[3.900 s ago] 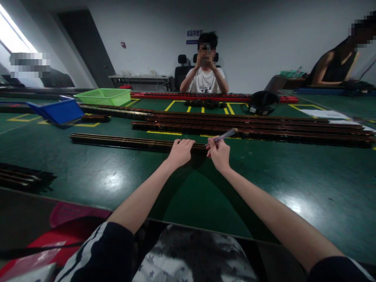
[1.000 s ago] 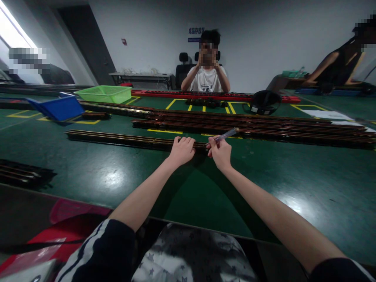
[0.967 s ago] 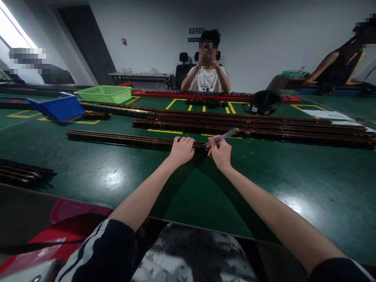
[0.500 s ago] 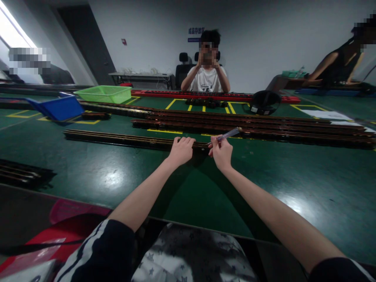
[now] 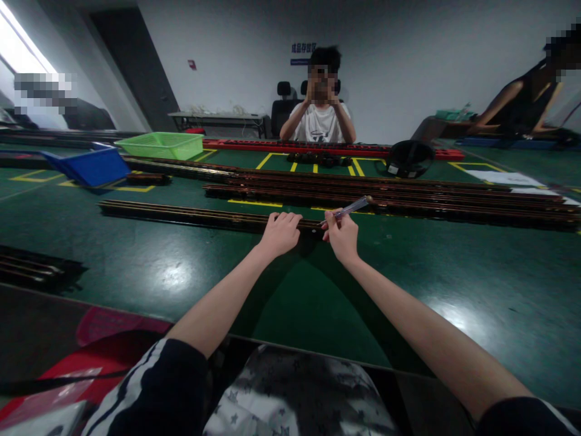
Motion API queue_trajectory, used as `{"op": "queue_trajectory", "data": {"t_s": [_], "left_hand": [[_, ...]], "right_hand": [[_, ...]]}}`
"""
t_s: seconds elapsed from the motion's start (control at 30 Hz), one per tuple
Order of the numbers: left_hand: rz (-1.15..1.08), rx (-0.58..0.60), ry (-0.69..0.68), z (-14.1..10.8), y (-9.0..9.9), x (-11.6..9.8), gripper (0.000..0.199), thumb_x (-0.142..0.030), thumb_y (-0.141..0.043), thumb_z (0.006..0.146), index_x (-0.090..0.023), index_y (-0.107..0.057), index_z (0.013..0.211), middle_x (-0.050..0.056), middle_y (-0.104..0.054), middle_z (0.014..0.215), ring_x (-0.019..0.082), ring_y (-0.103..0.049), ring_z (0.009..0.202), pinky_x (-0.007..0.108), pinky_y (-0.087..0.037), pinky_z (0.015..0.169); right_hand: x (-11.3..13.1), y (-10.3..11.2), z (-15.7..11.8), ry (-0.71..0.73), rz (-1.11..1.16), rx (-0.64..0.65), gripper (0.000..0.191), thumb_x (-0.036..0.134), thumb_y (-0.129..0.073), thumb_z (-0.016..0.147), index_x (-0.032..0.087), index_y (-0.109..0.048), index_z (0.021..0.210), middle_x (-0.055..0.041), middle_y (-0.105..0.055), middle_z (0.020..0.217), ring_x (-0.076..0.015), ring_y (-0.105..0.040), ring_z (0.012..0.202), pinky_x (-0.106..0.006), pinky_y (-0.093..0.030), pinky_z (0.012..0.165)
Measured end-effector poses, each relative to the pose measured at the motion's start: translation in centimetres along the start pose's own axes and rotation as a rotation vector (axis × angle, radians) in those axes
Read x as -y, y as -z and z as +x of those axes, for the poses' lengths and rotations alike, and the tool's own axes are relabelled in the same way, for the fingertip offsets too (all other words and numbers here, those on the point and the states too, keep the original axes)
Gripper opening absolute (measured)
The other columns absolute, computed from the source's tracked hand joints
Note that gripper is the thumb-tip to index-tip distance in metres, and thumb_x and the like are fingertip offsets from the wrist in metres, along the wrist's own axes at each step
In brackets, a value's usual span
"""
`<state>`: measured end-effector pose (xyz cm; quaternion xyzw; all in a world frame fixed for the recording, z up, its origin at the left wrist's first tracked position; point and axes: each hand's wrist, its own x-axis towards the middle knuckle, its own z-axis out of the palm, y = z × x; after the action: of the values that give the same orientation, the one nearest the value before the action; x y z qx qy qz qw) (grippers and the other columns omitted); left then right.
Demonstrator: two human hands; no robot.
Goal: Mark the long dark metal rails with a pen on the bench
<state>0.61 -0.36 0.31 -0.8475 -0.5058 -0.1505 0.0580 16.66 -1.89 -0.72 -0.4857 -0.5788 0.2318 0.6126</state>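
A long dark rail with metallic strips [image 5: 190,215] lies across the green table before me. My left hand [image 5: 281,234] is closed over the rail near its right end, fingers on top. Close by on the right, my right hand [image 5: 344,237] grips a screwdriver with a clear purplish handle [image 5: 351,206]. The handle slants up to the right, and the thin tip points down-left to the rail's end. Whether the tip touches the rail is too small to tell. Part of the rail is hidden under my left hand.
Behind the rail lies a bundle of similar rails [image 5: 408,194]. A blue tray [image 5: 97,166], a green basket [image 5: 163,145] and a black round container [image 5: 410,158] stand farther back. More rails [image 5: 36,269] lie at the near left. A person [image 5: 320,121] sits opposite; others are at both sides.
Almost nothing differs. My right hand and the screwdriver have shifted very slightly to the left; my left hand stays on the rail.
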Motion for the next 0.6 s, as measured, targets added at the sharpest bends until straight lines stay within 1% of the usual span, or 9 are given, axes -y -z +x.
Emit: {"op": "queue_trajectory", "data": {"t_s": [0.27, 0.47, 0.6], "left_hand": [[-0.01, -0.011, -0.002, 0.0, -0.02, -0.05, 0.04, -0.034, -0.04, 0.09, -0.016, -0.054, 0.124, 0.011, -0.061, 0.125, 0.025, -0.053, 0.114, 0.045, -0.033, 0.103], [-0.024, -0.013, -0.008, 0.08, -0.21, 0.12, 0.041, -0.038, -0.041, 0.091, -0.014, -0.054, 0.122, 0.011, -0.061, 0.122, 0.026, -0.054, 0.113, 0.046, -0.033, 0.102], [-0.001, -0.035, -0.019, 0.05, -0.39, 0.21, 0.041, -0.039, -0.04, 0.091, -0.015, -0.055, 0.121, 0.011, -0.062, 0.121, 0.026, -0.055, 0.111, 0.045, -0.034, 0.101]], "right_hand": [[-0.01, -0.03, 0.03, -0.007, 0.013, 0.002, 0.048, 0.066, -0.052, 0.079, 0.018, -0.05, 0.076, 0.0008, -0.058, 0.059, -0.0093, -0.052, 0.039, -0.02, -0.04, 0.037], [-0.01, -0.07, -0.01, -0.014, 0.018, -0.013, 0.045, 0.063, -0.051, 0.081, 0.018, -0.049, 0.075, 0.0006, -0.057, 0.059, -0.0092, -0.051, 0.038, -0.02, -0.04, 0.037], [-0.09, -0.13, 0.04, -0.046, 0.046, -0.068, 0.04, 0.058, -0.051, 0.084, 0.019, -0.048, 0.074, 0.0017, -0.056, 0.058, -0.0087, -0.049, 0.037, -0.02, -0.038, 0.036]]}}
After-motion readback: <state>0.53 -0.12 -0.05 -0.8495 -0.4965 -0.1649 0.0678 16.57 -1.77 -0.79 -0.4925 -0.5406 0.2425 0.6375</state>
